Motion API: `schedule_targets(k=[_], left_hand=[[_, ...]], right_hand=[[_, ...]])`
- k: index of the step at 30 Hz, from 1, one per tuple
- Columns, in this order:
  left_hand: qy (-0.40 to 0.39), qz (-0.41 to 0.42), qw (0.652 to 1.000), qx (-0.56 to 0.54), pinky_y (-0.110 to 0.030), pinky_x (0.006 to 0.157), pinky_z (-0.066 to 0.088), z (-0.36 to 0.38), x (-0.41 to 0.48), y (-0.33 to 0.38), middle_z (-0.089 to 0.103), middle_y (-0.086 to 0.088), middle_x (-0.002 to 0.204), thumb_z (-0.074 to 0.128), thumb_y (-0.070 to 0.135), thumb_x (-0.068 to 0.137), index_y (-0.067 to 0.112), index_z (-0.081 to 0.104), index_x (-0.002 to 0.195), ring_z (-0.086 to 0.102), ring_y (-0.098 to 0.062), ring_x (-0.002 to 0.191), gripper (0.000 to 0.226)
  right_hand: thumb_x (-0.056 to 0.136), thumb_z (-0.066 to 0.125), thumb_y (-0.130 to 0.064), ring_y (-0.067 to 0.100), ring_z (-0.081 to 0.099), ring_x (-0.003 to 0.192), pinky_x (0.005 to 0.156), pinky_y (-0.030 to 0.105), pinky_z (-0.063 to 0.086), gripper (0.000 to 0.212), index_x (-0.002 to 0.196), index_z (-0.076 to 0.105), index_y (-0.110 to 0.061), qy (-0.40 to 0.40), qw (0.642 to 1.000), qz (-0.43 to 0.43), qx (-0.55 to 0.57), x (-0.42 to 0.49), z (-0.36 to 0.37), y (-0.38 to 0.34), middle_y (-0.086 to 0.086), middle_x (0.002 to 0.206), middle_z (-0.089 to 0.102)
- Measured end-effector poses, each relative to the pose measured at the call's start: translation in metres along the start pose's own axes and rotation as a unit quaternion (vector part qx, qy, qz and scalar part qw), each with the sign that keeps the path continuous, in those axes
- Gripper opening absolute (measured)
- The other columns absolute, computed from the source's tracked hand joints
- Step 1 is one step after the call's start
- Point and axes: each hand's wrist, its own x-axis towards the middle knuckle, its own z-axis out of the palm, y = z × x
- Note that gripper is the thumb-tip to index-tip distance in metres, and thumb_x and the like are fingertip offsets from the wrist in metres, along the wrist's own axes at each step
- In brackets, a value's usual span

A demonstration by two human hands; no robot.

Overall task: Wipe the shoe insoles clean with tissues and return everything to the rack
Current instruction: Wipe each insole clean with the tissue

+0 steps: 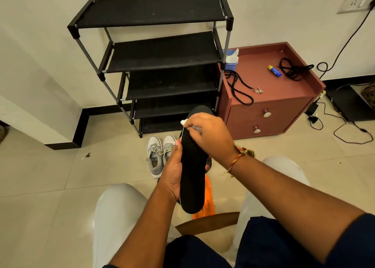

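Left hand (pixel 172 172) fingers clasp insole (pixel 191 178), long axis running away toward rack (pixel 162 54); right hand (pixel 209 138) fingers pinch tissue (pixel 183 122) at far end.

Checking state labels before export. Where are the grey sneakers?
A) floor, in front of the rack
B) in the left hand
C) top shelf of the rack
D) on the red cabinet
A: the grey sneakers stand side by side on the floor tiles in front of the black rack; the left hand grips a black insole, and the right hand pinches a tissue against it.
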Motion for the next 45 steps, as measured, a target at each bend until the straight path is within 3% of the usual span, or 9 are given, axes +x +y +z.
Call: schedule_targets(k=[7, 11, 18, 22, 26, 32, 37, 41, 45], left_hand=[[0.020, 0.020, 1.000, -0.001, -0.041, 0.079, 0.059, 0.003, -0.001, 0.001, 0.067, -0.018, 0.124, 0.042, 0.057, 0.100, 0.017, 0.063, 0.132, 0.067, -0.032, 0.111, 0.056], [-0.008, -0.006, 1.000, 0.008, -0.039, 0.080, 0.048, 0.004, -0.002, 0.001, 0.062, -0.023, 0.118, 0.041, 0.065, 0.096, 0.011, 0.067, 0.127, 0.060, -0.031, 0.096, 0.068], [0.006, -0.016, 1.000, 0.011, -0.038, 0.078, 0.051, -0.002, 0.003, 0.000, 0.062, -0.026, 0.120, 0.042, 0.068, 0.094, 0.008, 0.059, 0.136, 0.067, -0.028, 0.084, 0.076], [0.039, 0.013, 0.999, -0.003, -0.041, 0.087, 0.051, -0.004, 0.006, 0.000, 0.069, -0.021, 0.116, 0.039, 0.066, 0.096, 0.007, 0.063, 0.131, 0.069, -0.030, 0.090, 0.073], [0.078, 0.036, 0.996, -0.018, -0.049, 0.105, 0.046, -0.010, 0.009, 0.000, 0.069, -0.018, 0.122, 0.039, 0.063, 0.097, 0.015, 0.072, 0.118, 0.066, -0.035, 0.114, 0.062], [0.097, 0.032, 0.993, -0.053, -0.041, 0.094, 0.055, -0.015, 0.013, 0.007, 0.069, -0.019, 0.122, 0.037, 0.071, 0.092, 0.009, 0.080, 0.101, 0.070, -0.029, 0.102, 0.077], [0.141, 0.051, 0.983, -0.106, -0.044, 0.100, 0.051, -0.019, 0.015, 0.010, 0.067, -0.020, 0.126, 0.047, 0.072, 0.089, 0.008, 0.066, 0.128, 0.066, -0.031, 0.103, 0.077], [0.187, 0.062, 0.977, -0.085, -0.045, 0.094, 0.055, -0.017, 0.016, 0.011, 0.069, -0.020, 0.120, 0.044, 0.072, 0.090, 0.010, 0.067, 0.126, 0.068, -0.032, 0.103, 0.075], [0.248, 0.092, 0.963, -0.060, -0.047, 0.090, 0.057, -0.017, 0.015, 0.012, 0.076, -0.012, 0.107, 0.042, 0.064, 0.097, 0.021, 0.068, 0.121, 0.070, -0.032, 0.103, 0.057]], right_hand=[[0.086, 0.065, -0.008, 0.018, 0.064, 0.094, 0.087, 0.031, 0.048, 0.013, 0.091, 0.075, -0.013, -0.032, 0.999, -0.039, -0.004, -0.016, 0.009, -0.012, 0.002, 0.096, 0.071], [0.087, 0.066, -0.006, 0.021, 0.064, 0.097, 0.090, 0.037, 0.052, 0.015, 0.098, 0.075, -0.009, 0.007, 0.999, -0.001, -0.032, 0.004, -0.004, 0.011, 0.005, 0.102, 0.070], [0.091, 0.067, -0.012, 0.015, 0.066, 0.100, 0.092, 0.028, 0.054, 0.016, 0.105, 0.076, -0.014, 0.020, 0.995, 0.100, -0.021, 0.006, -0.015, 0.033, 0.002, 0.107, 0.071], [0.091, 0.067, -0.011, 0.014, 0.066, 0.099, 0.090, 0.027, 0.053, 0.015, 0.102, 0.076, -0.015, -0.009, 0.995, 0.098, 0.001, -0.018, -0.001, 0.024, 0.001, 0.106, 0.072], [0.090, 0.067, -0.011, 0.014, 0.066, 0.095, 0.088, 0.030, 0.055, 0.015, 0.099, 0.077, -0.016, -0.056, 0.996, 0.068, 0.031, -0.045, 0.015, 0.009, 0.001, 0.103, 0.072], [0.086, 0.068, -0.011, 0.006, 0.064, 0.094, 0.088, 0.023, 0.053, 0.018, 0.097, 0.077, -0.020, -0.116, 0.990, 0.032, 0.080, -0.079, 0.028, -0.012, -0.007, 0.100, 0.071], [0.087, 0.070, -0.014, 0.000, 0.063, 0.095, 0.086, 0.011, 0.049, 0.017, 0.097, 0.078, -0.023, -0.194, 0.959, 0.093, 0.182, -0.086, 0.016, -0.017, -0.014, 0.097, 0.071], [0.087, 0.072, -0.016, 0.001, 0.066, 0.094, 0.086, 0.020, 0.055, 0.012, 0.095, 0.078, -0.022, -0.259, 0.916, 0.143, 0.273, -0.084, 0.004, -0.017, -0.012, 0.094, 0.073], [0.088, 0.072, -0.012, 0.009, 0.068, 0.094, 0.079, 0.024, 0.056, 0.011, 0.096, 0.075, -0.018, -0.189, 0.865, 0.240, 0.398, -0.071, -0.001, -0.005, -0.004, 0.098, 0.072]])
